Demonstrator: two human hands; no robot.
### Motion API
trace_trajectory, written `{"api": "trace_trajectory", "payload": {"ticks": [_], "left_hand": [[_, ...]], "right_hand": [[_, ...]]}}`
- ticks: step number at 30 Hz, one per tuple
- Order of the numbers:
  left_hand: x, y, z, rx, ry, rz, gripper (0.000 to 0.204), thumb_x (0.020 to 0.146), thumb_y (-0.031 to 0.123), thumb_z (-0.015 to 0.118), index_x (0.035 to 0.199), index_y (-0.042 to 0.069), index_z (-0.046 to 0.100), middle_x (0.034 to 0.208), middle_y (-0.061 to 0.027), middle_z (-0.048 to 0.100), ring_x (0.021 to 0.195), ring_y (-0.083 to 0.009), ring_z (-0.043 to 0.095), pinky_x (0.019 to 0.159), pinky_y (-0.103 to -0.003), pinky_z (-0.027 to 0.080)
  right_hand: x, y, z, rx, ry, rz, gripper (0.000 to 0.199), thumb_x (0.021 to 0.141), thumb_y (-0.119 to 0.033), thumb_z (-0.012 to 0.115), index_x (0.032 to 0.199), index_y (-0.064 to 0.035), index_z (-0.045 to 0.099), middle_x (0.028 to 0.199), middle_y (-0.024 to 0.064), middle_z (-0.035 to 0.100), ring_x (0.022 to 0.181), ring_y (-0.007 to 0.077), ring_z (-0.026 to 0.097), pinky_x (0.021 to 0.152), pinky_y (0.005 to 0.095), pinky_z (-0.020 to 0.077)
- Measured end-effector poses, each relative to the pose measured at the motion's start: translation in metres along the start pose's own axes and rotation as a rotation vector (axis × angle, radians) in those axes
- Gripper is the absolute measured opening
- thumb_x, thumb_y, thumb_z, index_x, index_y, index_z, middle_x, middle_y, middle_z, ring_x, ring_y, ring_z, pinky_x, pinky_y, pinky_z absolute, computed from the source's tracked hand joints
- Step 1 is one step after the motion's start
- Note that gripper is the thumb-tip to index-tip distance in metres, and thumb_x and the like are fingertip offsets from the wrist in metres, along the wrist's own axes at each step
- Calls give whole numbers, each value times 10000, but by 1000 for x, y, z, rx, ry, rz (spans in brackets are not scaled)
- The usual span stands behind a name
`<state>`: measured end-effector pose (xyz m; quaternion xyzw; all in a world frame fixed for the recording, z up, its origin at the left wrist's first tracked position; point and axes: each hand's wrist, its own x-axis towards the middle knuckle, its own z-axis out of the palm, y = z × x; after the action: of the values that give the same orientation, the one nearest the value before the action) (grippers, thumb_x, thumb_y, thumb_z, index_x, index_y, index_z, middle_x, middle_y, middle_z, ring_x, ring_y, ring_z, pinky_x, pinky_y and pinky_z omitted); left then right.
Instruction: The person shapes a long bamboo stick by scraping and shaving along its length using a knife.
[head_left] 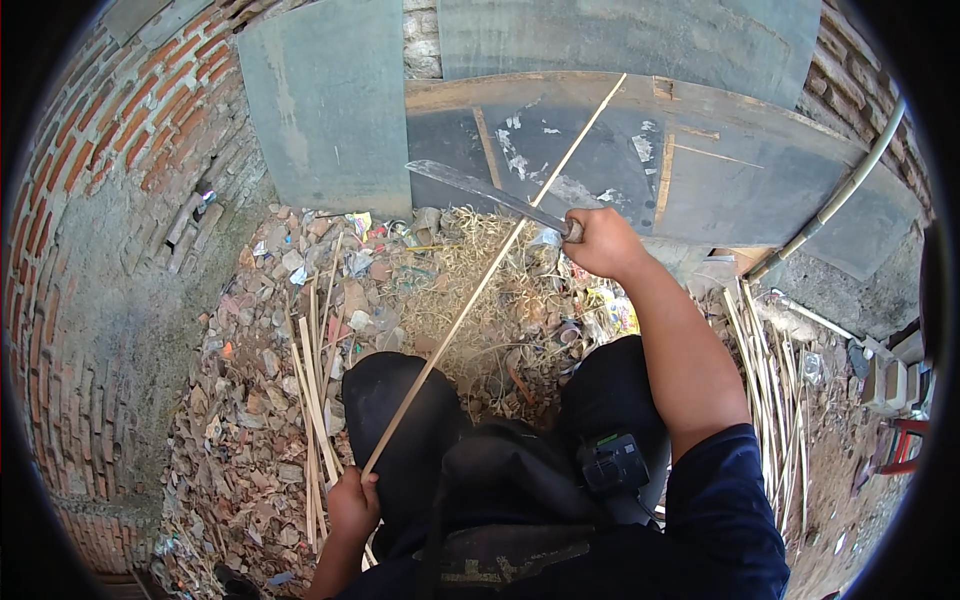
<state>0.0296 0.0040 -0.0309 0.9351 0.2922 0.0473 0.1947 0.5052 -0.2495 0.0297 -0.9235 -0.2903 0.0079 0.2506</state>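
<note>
My left hand [354, 507] grips a long pale strip [480, 285] slanting up over my left knee [373, 392]. My right hand [603, 243] clasps a long knife [470, 184], which crosses the strip. More pale strips [314, 405] lie to either side of me, and rubble [235, 415] covers the ground.

The handle [572, 231] of the knife [480, 187] is mostly covered by the right grip [602, 243]. The stick's [480, 296] lower end is concealed at the left grip [354, 508]; whether the pale strip [370, 556] below belongs to it cannot be determined. The left forearm [334, 572] is cut by the lower edge. The red frame [905, 445] at right runs into the dark rim. Many litter scraps [298, 275] are too small to identify.
</note>
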Motion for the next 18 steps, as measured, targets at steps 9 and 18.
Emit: {"api": "trace_trajectory", "payload": {"ticks": [9,18], "left_hand": [[-1,-3,4,17,27,0,272,995,273,601,898,22,566,697,-259,622,669,-501,627,576,-556,478],[1,-1,-8,24,-78,-7,271,1006,277,589,920,22,567,703,-258,625,676,-490,636,584,-554,482]], "right_hand": [[-7,-44,-14,-167,-306,-122,306,757,-224,678,1024,-78,708,912,197,724,932,389,696,843,496,559],[-20,-66,-4,-192,-370,-173,285,754,-211,686,998,-67,719,932,202,723,932,393,693,862,483,557]]}}
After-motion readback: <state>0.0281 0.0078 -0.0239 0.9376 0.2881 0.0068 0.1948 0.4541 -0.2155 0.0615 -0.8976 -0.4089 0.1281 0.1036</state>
